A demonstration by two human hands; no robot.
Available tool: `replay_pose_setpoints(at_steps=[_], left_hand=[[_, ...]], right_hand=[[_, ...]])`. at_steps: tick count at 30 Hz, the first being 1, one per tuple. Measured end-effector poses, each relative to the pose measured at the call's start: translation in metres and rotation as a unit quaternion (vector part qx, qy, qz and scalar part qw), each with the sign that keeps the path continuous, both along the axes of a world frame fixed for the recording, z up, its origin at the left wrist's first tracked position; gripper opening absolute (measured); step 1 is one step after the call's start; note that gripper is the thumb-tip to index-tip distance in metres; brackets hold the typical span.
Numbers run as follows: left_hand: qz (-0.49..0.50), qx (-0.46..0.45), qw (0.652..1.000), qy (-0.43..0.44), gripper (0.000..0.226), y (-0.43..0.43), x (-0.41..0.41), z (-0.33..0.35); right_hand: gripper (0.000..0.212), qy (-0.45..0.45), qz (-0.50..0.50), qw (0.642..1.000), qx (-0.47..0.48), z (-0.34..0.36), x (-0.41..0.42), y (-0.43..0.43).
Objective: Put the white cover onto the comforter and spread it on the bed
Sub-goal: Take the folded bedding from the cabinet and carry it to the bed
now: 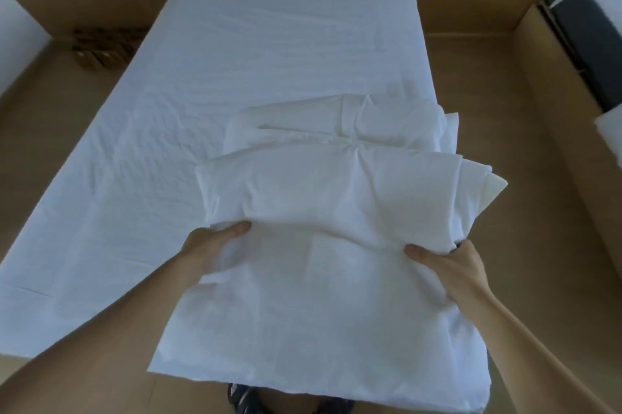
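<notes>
At the foot of the white-sheeted bed (235, 60), your left hand (208, 245) and right hand (447, 262) pinch the folded white fabric bundle (336, 184); lift both sides evenly.

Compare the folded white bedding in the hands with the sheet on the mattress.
The folded bedding is stacked in thick, puffy layers; the sheet lies as one flat layer with fine wrinkles. The folded bedding takes up only the near right part of the bed; the sheet covers the whole mattress. The left hand and right hand grip the folded bedding; the sheet is not gripped. Both are white cloth.
</notes>
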State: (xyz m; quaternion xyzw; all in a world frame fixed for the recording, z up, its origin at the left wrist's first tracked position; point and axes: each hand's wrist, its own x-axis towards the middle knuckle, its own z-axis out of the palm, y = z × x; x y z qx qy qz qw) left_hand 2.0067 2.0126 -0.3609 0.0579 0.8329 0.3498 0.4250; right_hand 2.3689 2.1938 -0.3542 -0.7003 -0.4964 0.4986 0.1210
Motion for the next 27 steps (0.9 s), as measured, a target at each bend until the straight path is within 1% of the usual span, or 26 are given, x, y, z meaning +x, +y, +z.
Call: replay_pose_setpoints(at_steps=[2, 4, 8, 10, 11, 12, 14, 15, 18, 20, 23, 25, 27], left_hand=[[-0.008, 0.026, 0.997, -0.07, 0.076, -0.007, -0.004, 0.008], [-0.017, 0.04, 0.993, -0.106, 0.07, -0.012, -0.007, 0.013], [-0.053, 0.049, 0.988, -0.139, 0.065, -0.026, -0.006, 0.018], [-0.067, 0.066, 0.984, -0.152, 0.062, -0.028, -0.001, 0.021], [-0.073, 0.078, 0.982, -0.153, 0.064, -0.029, 0.002, 0.022], [-0.079, 0.09, 0.981, -0.151, 0.068, -0.029, 0.005, 0.023], [-0.088, 0.099, 0.981, -0.141, 0.074, -0.03, 0.007, 0.023], [-0.092, 0.092, 0.983, -0.129, 0.072, -0.032, 0.007, 0.022], [-0.088, 0.061, 0.993, -0.051, 0.045, -0.036, 0.005, 0.019], [-0.086, 0.049, 0.995, -0.018, 0.036, -0.036, 0.004, 0.024], [-0.09, 0.059, 0.993, -0.048, 0.027, -0.034, 0.005, 0.042], [-0.102, 0.069, 0.991, -0.045, 0.025, -0.032, 0.006, 0.054], [-0.096, 0.088, 0.991, -0.038, 0.025, -0.031, 0.005, 0.067]], right_hand=[[0.085, 0.041, 0.007, 0.999, -0.024, 0.006, 0.008, -0.002], [0.093, 0.076, 0.019, 0.996, -0.039, 0.009, 0.016, -0.004], [0.078, 0.167, 0.043, 0.983, -0.066, 0.026, 0.021, -0.011], [0.067, 0.189, 0.053, 0.978, -0.076, 0.031, 0.02, -0.018], [0.067, 0.179, 0.048, 0.98, -0.075, 0.031, 0.019, -0.021], [0.071, 0.166, 0.037, 0.983, -0.069, 0.03, 0.018, -0.024], [0.087, 0.132, 0.004, 0.99, -0.054, 0.025, 0.014, -0.03], [0.087, 0.119, -0.011, 0.992, -0.044, 0.025, 0.009, -0.035], [0.073, 0.063, -0.028, 0.998, -0.003, 0.027, -0.004, -0.048], [0.067, 0.027, -0.023, 0.999, 0.018, 0.033, -0.011, -0.055], [0.072, 0.003, -0.033, 0.998, 0.055, 0.045, -0.015, -0.059], [0.078, 0.007, -0.044, 0.995, 0.086, 0.053, -0.016, -0.059], [0.079, 0.019, -0.055, 0.992, 0.109, 0.062, -0.016, -0.059]])
